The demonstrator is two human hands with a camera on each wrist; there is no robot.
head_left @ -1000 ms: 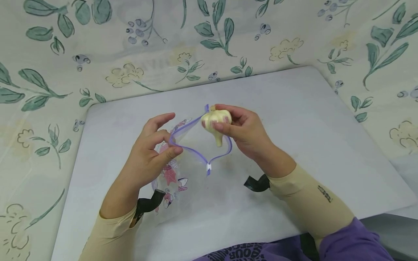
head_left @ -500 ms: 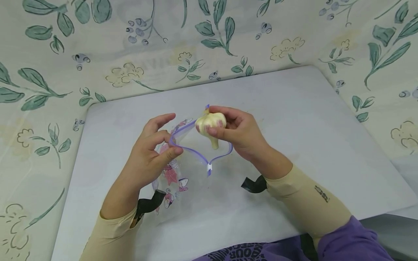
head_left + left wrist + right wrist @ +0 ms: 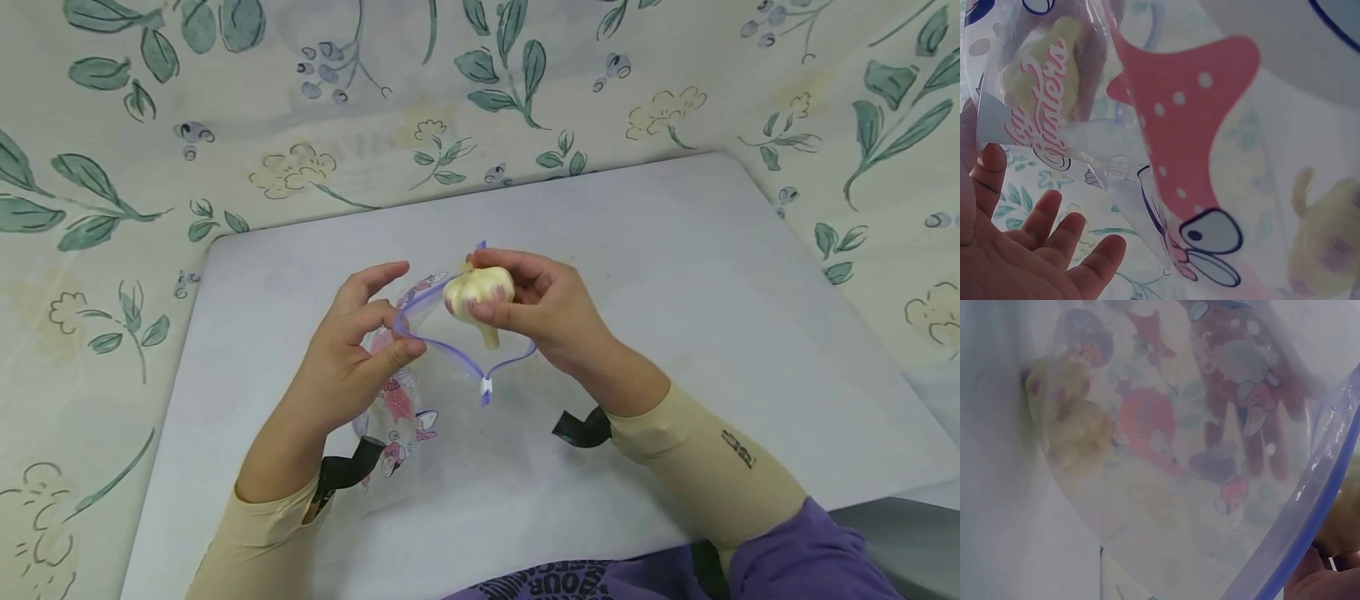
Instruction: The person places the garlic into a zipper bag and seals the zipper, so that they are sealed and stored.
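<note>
A garlic bulb with a pale body and pinkish patches is held between the thumb and fingers of my right hand. It hangs over the gaping mouth of a clear zip bag printed with pink starfish and other cartoon figures. My left hand pinches the left side of the bag's purple rim, thumb against fingers. A white slider sits at the rim's near end. Through the plastic, another bulb-like thing with purplish patches shows blurred low in the bag, also in the right wrist view.
Beneath the hands lies a white tabletop. A floral cloth rises behind it and spreads along the left side. Black wrist mounts stick out from both sleeves.
My right hand has carried the garlic bulb left and slightly down, further over the bag's mouth. My left hand keeps its pinch on the rim, nearly still.
</note>
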